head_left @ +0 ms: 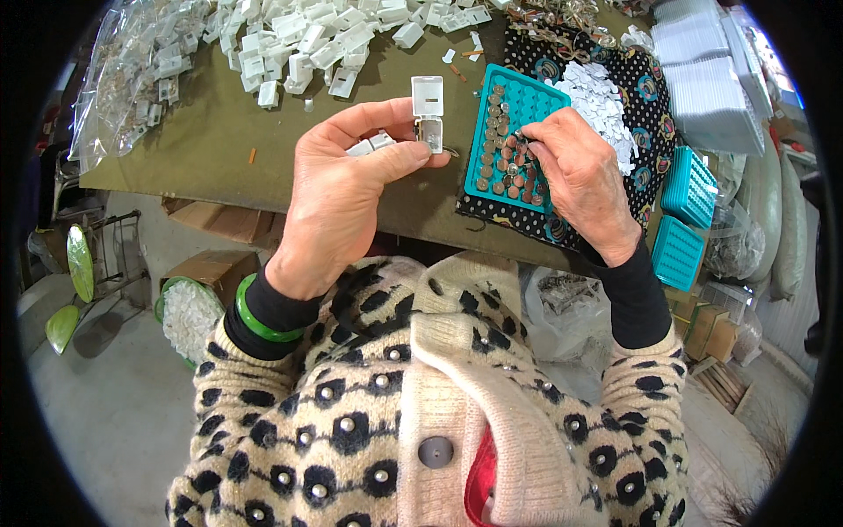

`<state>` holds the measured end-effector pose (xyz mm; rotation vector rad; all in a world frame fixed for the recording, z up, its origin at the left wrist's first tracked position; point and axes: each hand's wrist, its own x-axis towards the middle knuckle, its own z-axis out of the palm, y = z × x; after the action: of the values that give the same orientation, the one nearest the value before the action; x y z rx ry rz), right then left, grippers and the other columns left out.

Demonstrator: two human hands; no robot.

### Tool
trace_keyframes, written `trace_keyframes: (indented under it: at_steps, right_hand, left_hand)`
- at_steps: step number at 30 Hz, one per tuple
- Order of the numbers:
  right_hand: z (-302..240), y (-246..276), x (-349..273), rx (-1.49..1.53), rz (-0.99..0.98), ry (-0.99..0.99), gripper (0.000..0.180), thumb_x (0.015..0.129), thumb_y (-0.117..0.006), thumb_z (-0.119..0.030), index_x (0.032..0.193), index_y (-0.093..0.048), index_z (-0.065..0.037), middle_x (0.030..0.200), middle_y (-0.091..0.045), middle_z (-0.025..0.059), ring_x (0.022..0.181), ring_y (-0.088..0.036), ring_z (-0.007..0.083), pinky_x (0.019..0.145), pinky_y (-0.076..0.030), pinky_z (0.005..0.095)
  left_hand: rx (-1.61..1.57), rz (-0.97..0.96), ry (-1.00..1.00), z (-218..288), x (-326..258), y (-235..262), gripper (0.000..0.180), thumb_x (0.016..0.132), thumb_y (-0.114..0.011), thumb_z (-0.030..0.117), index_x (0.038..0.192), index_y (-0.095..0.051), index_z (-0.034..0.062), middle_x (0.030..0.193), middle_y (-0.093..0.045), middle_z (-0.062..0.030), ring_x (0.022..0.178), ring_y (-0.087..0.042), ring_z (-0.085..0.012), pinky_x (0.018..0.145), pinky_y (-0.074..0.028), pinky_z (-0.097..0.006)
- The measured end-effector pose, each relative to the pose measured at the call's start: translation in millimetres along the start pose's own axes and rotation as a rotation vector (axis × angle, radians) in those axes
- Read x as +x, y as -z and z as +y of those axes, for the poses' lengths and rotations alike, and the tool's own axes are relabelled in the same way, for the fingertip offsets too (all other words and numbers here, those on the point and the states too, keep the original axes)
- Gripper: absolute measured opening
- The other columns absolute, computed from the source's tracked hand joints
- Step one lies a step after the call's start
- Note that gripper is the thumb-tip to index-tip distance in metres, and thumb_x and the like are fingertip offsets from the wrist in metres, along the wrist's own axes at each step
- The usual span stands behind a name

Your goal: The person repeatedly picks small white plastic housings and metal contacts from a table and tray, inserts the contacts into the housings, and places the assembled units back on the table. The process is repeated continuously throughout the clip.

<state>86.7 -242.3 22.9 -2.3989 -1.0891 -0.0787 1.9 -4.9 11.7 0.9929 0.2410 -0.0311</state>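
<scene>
Held upright between thumb and fingers of my left hand [338,202] is a small white plastic box [428,98], its hinged lid swung up. More white boxes [373,143] lie inside the curl of the same hand. My right hand [581,180] is closed in a pinch over a teal tray [534,90]; what sits between its fingertips is too small to make out. Rows of small round brass and copper-coloured metal parts [499,188] fill the tray's left and near portions. The right hand hides part of the tray's right side.
A heap of white boxes [307,44] covers the table's far side, beside a clear bag of parts [132,97]. White pieces [597,105] are piled on a dotted cloth [650,114]. Stacked white trays [711,97] and teal trays [680,250] stand at right.
</scene>
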Motion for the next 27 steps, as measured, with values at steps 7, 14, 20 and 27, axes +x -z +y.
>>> trace_keyframes:
  at_steps: [7, 14, 20, 27]
  right_hand:
    - [2, 6, 2, 0.004, -0.034, -0.003, 0.012, 0.081, -0.066, 0.001, 0.091, -0.062, -0.003, 0.087, -0.055, 0.0108, 0.075, -0.061, 0.0313, 0.064, -0.050, 0.0380]
    - [3, 7, -4, 0.239, 0.090, -0.241, 0.007, 0.085, -0.066, 0.003, 0.088, -0.059, 0.001, 0.085, -0.061, 0.0025, 0.067, -0.054, 0.0056, 0.057, -0.043, 0.0215]
    - [3, 11, -4, 0.498, 0.092, -0.457, 0.014, 0.093, -0.060, -0.002, 0.106, -0.064, 0.001, 0.081, -0.062, -0.0020, 0.066, -0.053, 0.0024, 0.060, -0.042, 0.0180]
    - [-1, 20, -3, 0.385, 0.012, -0.454, 0.009, 0.089, -0.064, -0.002, 0.097, -0.067, 0.001, 0.075, -0.063, 0.0018, 0.063, -0.056, 0.0072, 0.056, -0.043, 0.0223]
  left_hand:
    - [-0.144, -0.020, 0.151, 0, 1, -4, 0.034, 0.085, -0.065, -0.006, 0.118, -0.060, -0.0057, 0.094, -0.063, -0.0090, 0.085, -0.070, -0.0255, 0.078, -0.062, -0.038]
    - [-0.146, 0.000, 0.178, -8, 3, -6, 0.031, 0.085, -0.066, -0.005, 0.115, -0.061, -0.0041, 0.093, -0.063, -0.0088, 0.083, -0.071, -0.0251, 0.075, -0.063, -0.038]
    - [-0.171, -0.026, 0.180, -12, 3, -2, 0.031, 0.085, -0.066, -0.005, 0.115, -0.061, -0.0041, 0.094, -0.064, -0.0096, 0.084, -0.071, -0.0255, 0.078, -0.062, -0.038]
    - [-0.227, -0.032, 0.151, -14, 1, -4, 0.034, 0.084, -0.067, -0.006, 0.116, -0.059, -0.0104, 0.091, -0.064, -0.0094, 0.081, -0.070, -0.0230, 0.080, -0.061, -0.034]
